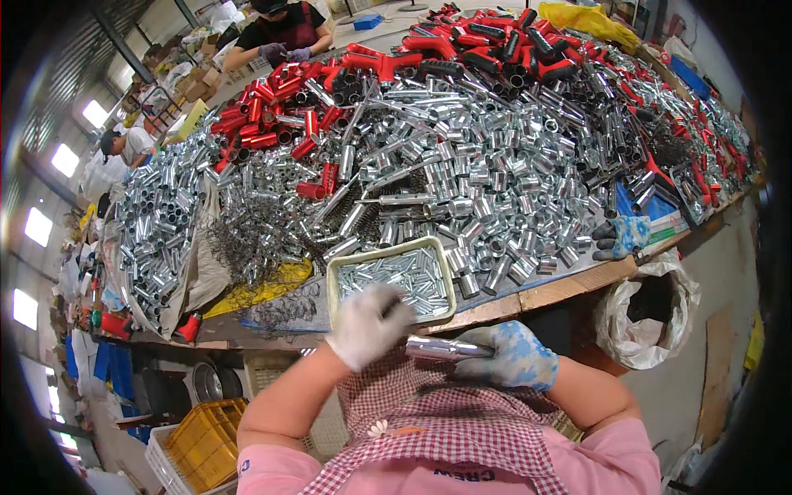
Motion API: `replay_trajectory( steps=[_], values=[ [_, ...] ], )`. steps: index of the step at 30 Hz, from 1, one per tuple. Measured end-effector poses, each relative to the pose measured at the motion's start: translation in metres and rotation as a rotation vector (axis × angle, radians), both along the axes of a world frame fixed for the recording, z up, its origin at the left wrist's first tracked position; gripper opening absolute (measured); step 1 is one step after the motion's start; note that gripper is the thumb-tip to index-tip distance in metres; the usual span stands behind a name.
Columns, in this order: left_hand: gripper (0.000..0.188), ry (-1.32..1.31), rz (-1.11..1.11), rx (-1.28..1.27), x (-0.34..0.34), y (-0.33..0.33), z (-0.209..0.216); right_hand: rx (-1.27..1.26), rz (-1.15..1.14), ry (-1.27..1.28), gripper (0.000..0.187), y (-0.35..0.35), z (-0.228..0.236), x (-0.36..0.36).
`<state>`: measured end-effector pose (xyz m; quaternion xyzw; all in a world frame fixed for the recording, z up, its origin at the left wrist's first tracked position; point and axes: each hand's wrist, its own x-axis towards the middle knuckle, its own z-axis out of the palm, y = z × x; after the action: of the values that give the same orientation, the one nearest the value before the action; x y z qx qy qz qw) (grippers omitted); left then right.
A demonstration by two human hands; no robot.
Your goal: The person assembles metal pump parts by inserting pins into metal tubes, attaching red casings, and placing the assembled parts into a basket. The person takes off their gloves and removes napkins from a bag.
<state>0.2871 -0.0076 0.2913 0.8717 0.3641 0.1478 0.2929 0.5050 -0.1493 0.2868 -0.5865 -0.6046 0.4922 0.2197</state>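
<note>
My right hand [516,356], in a blue-and-white glove, is wrapped round a shiny chrome metal tube [441,348] lying nearly level in front of my apron. My left hand [371,326], in a white glove, is over the near edge of a cream tray [332,280]. Motion smears its fingers, so whether they hold anything does not show. Small silvery metal pins [404,276] fill the tray. Just beyond the tray, short chrome sleeves [487,173] lie in a large heap.
Red-and-black handles [462,45] are piled at the back, with dark wire springs [239,227] at left. A spare blue glove [627,237] lies near the right table edge. A bag-lined bin [648,322] stands below. Two other people work across the table and at far left.
</note>
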Motion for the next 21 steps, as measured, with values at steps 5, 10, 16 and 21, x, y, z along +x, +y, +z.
replay_trajectory(
  steps=[5, 10, 16, 21],
  values=[
    [0.033, 0.500, 0.073, 0.146, -0.004, 0.049, -0.025, 0.068, -0.068, -0.029, 0.046, 0.001, 0.006, 0.003],
    [0.024, 0.285, 0.169, 0.215, -0.011, 0.046, -0.013, 0.202, -0.131, -0.079, 0.039, -0.007, 0.006, 0.001],
    [0.011, -0.510, -0.112, -0.232, -0.012, -0.025, 0.013, 0.122, -0.059, -0.103, 0.040, -0.010, 0.013, -0.004],
    [0.007, -0.579, -0.212, -0.265, -0.001, -0.056, -0.006, 0.148, -0.009, -0.055, 0.042, -0.012, 0.014, -0.014]
  ],
)
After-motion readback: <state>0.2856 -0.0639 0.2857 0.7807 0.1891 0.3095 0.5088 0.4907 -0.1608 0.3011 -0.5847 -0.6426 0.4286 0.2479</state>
